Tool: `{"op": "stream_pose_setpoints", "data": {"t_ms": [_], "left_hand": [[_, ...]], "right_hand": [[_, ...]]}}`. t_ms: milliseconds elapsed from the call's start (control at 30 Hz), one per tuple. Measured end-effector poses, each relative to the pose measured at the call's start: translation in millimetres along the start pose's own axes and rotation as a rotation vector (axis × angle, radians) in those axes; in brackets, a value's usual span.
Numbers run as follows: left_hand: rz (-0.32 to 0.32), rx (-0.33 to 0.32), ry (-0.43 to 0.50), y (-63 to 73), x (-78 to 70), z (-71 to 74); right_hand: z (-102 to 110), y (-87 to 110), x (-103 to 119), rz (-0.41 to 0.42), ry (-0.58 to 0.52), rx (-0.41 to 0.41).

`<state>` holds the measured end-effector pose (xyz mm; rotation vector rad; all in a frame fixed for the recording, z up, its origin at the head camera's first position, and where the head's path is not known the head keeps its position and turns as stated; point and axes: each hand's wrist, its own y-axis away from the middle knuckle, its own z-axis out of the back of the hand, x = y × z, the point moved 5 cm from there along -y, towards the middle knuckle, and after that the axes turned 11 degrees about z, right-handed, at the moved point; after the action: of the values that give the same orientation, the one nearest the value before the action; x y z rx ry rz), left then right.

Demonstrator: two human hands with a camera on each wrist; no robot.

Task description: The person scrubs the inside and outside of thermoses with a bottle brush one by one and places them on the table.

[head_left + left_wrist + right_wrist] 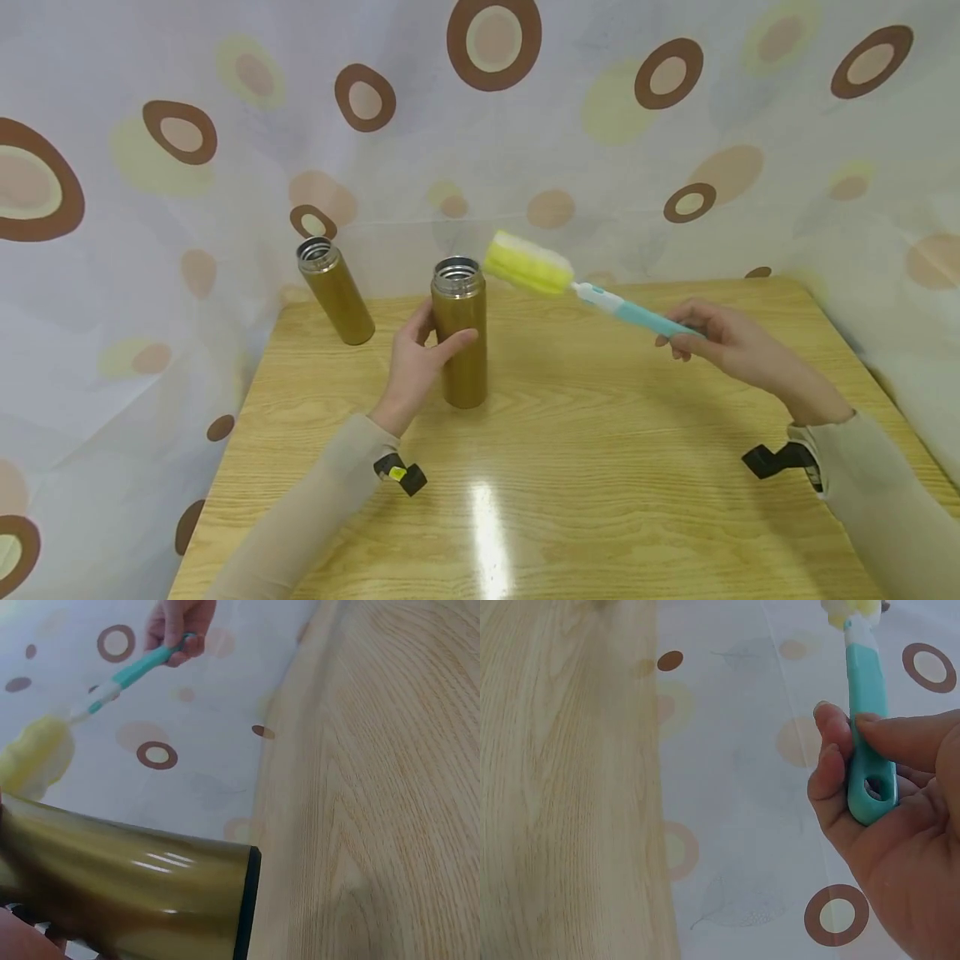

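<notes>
My left hand [422, 360] grips a golden-brown thermos bottle [467, 358] around its upper body, thumb across the front. The bottle is upright and lidless, its steel mouth showing. In the left wrist view the bottle's body [165, 877] ends in a dark base. My right hand [723, 337] holds a bottle brush [637, 315] by its turquoise handle, thumb along it in the right wrist view, where the handle [868, 712] has a hanging hole. The brush's yellow and white sponge head [528, 265] is up beside the bottle's mouth, to its right, overlapping its edge in the head view.
A second golden-brown thermos bottle [339, 292], also lidless, stands at the table's back left corner. The wooden table [600, 492] reaches back to a white patterned curtain [615, 158] that hangs behind it and on both sides.
</notes>
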<state>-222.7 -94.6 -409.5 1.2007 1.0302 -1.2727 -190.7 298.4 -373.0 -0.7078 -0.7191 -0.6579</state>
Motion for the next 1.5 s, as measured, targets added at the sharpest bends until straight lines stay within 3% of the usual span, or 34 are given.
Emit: {"op": "stream_pose_setpoints", "data": {"t_ms": [267, 400, 733, 900, 1100, 1167, 1300, 1500], "left_hand": [[0.087, 0.143, 0.171, -3.0, 6.6, -10.0], [0.13, 0.196, 0.207, -2.6, 8.7, -15.5], [0.18, 0.29, 0.184, -1.2, 14.2, -30.2], [0.171, 0.408, 0.274, 1.8, 15.1, -34.9], [0.148, 0.548, 0.381, 3.8, 15.0, -36.4], [0.149, 0.539, 0.394, 1.8, 14.9, -35.4], [0.186, 0.439, 0.427, -3.9, 13.9, -30.1], [0.225, 0.358, 0.517, -11.5, 8.4, -23.2]], "right_hand": [[6.5, 8.3, -10.4, -0.113, 0.059, -0.097], [5.6, 7.4, -8.2, -0.078, 0.109, -0.115], [-5.0, -2.4, -3.8, -0.021, 0.25, -0.155], [-7.2, -3.8, -7.6, 0.035, 0.335, -0.161], [-6.6, -3.7, -5.9, 0.068, 0.345, -0.167], [-6.9, -3.9, -3.4, 0.082, 0.345, -0.167], [-11.4, -6.0, -1.5, 0.125, 0.358, -0.125], [-19.5, -2.9, -5.1, 0.109, 0.343, -0.047]]}}
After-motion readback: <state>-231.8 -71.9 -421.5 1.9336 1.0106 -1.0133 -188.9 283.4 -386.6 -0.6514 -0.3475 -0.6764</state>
